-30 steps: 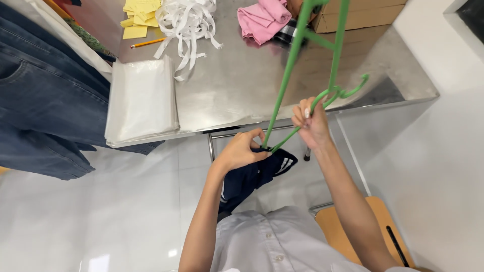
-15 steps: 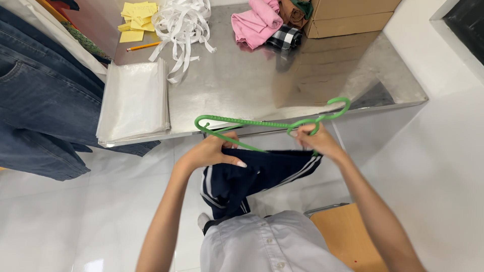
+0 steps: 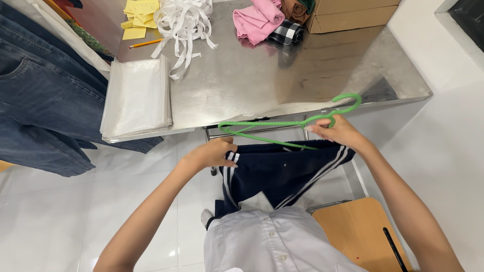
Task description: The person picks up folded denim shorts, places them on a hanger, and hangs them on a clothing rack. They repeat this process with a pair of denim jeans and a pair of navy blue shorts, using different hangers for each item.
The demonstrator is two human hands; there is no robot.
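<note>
Best done by keeping the green plastic hanger (image 3: pixel 282 126) level and the navy shorts (image 3: pixel 282 174) spread evenly along its lower bar, so the white side stripes hang at matching height on both ends. Worth pulling the waistband taut between the two hands before letting go, lest the cloth bunch toward one end or slide off.

Left hand (image 3: pixel 214 153) low and just left of the hanger's left end, forearm rising from the bottom of the view, fingers curled shut around the striped left edge of the shorts. Shorts draped below the hanger, in front of the white shirt (image 3: pixel 272 239), off the near edge of the steel worktop (image 3: pixel 262 75) and not resting on it. Right hand (image 3: pixel 340 132) at the hanger's right end just under the hook, arm coming in long from the lower right, closed around the hanger's neck; possibly pinching the waistband too, though the fingers hide that.

Left of the hanger on the worktop, a stack of clear plastic bags (image 3: pixel 136 98); farther left still, blue jeans (image 3: pixel 40 95) hanging. Beyond the hanger, white paper strips (image 3: pixel 181 20) and a pink garment (image 3: pixel 257 20).
</note>
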